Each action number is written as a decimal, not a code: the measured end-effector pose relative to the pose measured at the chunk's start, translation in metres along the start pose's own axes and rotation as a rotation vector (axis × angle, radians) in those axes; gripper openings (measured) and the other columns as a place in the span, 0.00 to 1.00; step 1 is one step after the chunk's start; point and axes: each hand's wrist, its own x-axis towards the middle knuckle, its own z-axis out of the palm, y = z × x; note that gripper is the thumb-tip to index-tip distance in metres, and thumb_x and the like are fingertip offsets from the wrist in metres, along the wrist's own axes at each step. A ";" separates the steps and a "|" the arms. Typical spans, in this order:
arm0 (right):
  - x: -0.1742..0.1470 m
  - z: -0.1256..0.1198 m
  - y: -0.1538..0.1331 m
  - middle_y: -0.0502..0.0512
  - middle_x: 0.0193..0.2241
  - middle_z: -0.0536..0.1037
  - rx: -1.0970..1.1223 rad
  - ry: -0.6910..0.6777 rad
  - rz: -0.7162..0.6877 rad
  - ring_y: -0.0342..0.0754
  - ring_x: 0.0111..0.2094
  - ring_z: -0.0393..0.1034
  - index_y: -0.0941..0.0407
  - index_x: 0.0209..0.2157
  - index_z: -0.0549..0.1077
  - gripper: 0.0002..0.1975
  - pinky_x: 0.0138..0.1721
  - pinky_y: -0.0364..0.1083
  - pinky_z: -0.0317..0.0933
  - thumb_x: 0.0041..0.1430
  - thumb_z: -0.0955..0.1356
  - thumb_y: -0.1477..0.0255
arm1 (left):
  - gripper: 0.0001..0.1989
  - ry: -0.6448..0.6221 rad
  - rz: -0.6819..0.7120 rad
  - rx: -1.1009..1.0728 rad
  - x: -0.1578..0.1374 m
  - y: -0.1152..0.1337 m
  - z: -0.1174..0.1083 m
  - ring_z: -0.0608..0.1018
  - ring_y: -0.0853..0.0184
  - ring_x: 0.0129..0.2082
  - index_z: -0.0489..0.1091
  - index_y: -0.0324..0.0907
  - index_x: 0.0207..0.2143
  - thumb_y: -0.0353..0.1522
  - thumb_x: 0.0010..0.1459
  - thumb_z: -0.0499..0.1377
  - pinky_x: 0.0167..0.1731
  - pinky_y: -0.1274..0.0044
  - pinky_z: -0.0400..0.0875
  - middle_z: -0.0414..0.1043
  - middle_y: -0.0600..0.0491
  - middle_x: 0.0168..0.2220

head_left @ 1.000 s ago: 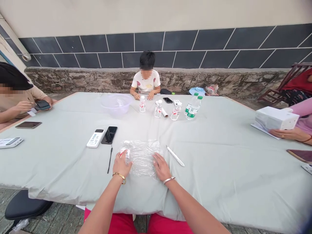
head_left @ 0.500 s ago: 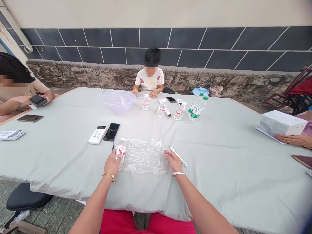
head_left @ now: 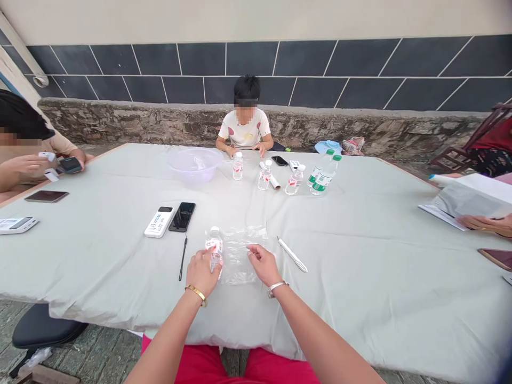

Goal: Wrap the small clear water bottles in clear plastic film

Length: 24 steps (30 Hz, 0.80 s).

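Observation:
My left hand (head_left: pixel 203 272) grips a small clear water bottle (head_left: pixel 215 244) with a white cap and a red-and-white label. Fingers lie across its label, thumb on the near right side. The bottle is on the left part of a crinkled sheet of clear plastic film (head_left: pixel 237 274); whether it lies flat or leans I cannot tell. At the film's right side, my right hand (head_left: pixel 264 264) has its fingers curled in a pinch on the film. A white pen (head_left: pixel 292 254) lies right of that hand.
Left of the film lie a black phone (head_left: pixel 182 217) and a white power bank (head_left: pixel 159 222). Farther back stand a purple basin (head_left: pixel 194 166), several small bottles (head_left: pixel 264 177) and green-capped bottles (head_left: pixel 325 177). A person sits opposite (head_left: pixel 245 128); others sit at both sides.
My left hand has moved right with the bottle, onto the film. My right hand has come left, and the film now looks narrower. At the right, another person's white box has tilted.

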 end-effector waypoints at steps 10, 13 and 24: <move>0.020 0.039 -0.020 0.63 0.48 0.71 -0.297 -0.303 0.186 0.56 0.48 0.67 0.59 0.61 0.49 0.43 0.42 0.47 0.59 0.49 0.66 0.55 | 0.28 0.055 -0.108 -0.314 0.027 0.003 0.033 0.71 0.61 0.48 0.57 0.37 0.57 0.42 0.56 0.49 0.46 0.72 0.65 0.63 0.41 0.52; 0.022 0.034 -0.014 0.64 0.50 0.69 -0.231 -0.313 0.214 0.56 0.49 0.66 0.62 0.62 0.46 0.47 0.44 0.48 0.59 0.46 0.68 0.57 | 0.32 0.076 -0.193 -0.325 0.036 0.003 0.042 0.74 0.60 0.43 0.55 0.37 0.58 0.47 0.56 0.47 0.43 0.71 0.66 0.66 0.41 0.47; 0.021 0.028 -0.018 0.66 0.50 0.69 -0.188 -0.350 0.246 0.60 0.50 0.64 0.61 0.60 0.52 0.51 0.48 0.52 0.57 0.34 0.74 0.62 | 0.13 -0.056 -0.076 -0.388 0.042 -0.010 0.043 0.66 0.70 0.21 0.71 0.41 0.32 0.36 0.53 0.49 0.25 0.79 0.60 0.60 0.58 0.18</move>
